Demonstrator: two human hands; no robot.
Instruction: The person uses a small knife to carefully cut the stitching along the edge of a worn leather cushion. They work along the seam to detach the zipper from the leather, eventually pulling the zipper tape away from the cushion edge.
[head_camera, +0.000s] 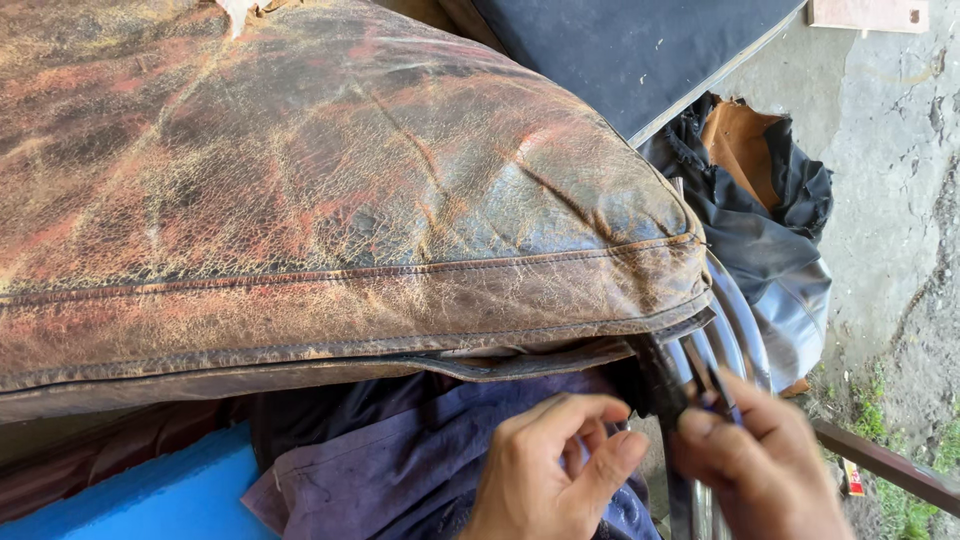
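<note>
Large cracked brown leather cushion lies above both hands, long axis left-right, seam edge facing them. Purple cloth under left hand, whose thumb and forefinger are curled, pinching nothing visible. Right hand grips a small dark tool, pointing up-left at cushion's corner, just above.

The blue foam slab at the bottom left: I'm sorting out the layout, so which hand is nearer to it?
Left. The left hand is over the purple cloth right of the blue foam slab; the right hand is farther right, by the cushion's corner.
</note>
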